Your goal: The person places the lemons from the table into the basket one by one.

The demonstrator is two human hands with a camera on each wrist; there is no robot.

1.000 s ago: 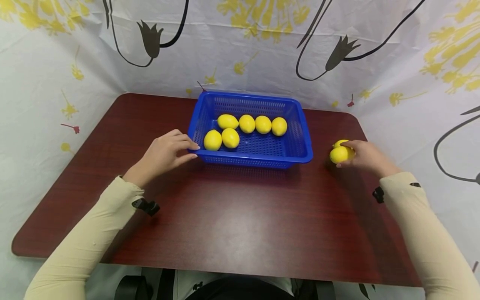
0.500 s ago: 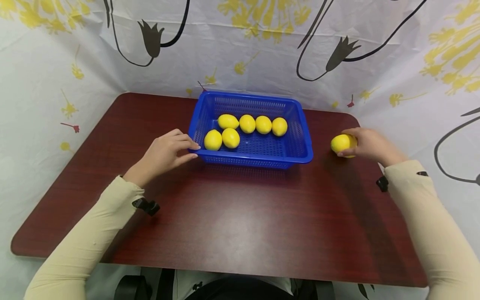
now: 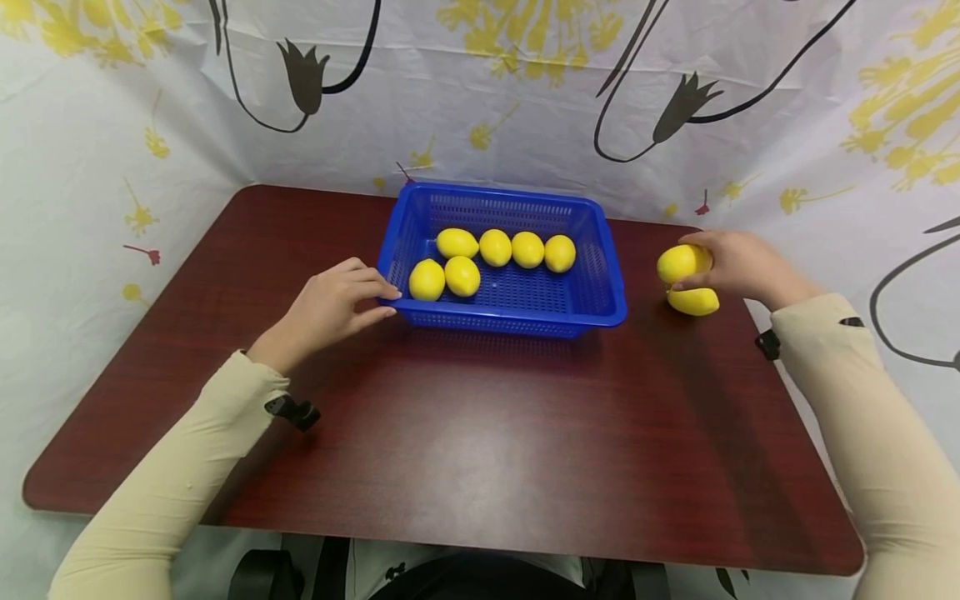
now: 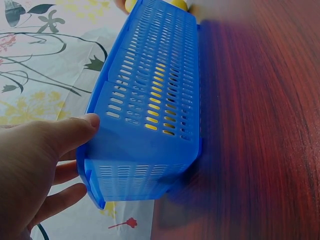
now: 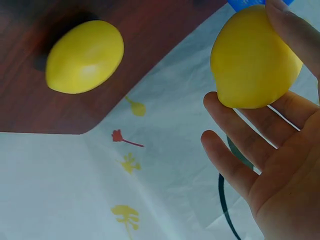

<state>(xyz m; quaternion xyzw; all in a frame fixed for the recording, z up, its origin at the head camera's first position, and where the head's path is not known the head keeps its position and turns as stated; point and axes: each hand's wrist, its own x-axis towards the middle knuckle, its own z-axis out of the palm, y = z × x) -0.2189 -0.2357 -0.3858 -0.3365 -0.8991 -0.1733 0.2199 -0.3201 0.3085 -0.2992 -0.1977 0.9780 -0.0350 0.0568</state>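
A yellow lemon is in my right hand, held between thumb and fingers above the table's right side. A second lemon lies on the table just below it; the right wrist view shows this lemon apart from the held lemon. My left hand holds the near left corner of a blue plastic basket. In the left wrist view, the thumb of this hand is on the basket's rim, with fingers around the corner. Several lemons sit inside the basket, in two rows.
The dark red wooden table has rounded corners. A white cloth printed with flowers hangs behind it and at both sides. The basket stands near the table's back edge.
My right hand has lifted one lemon up and slightly back, away from the other, which now shows fully on the table. The left hand and basket have stayed in place.
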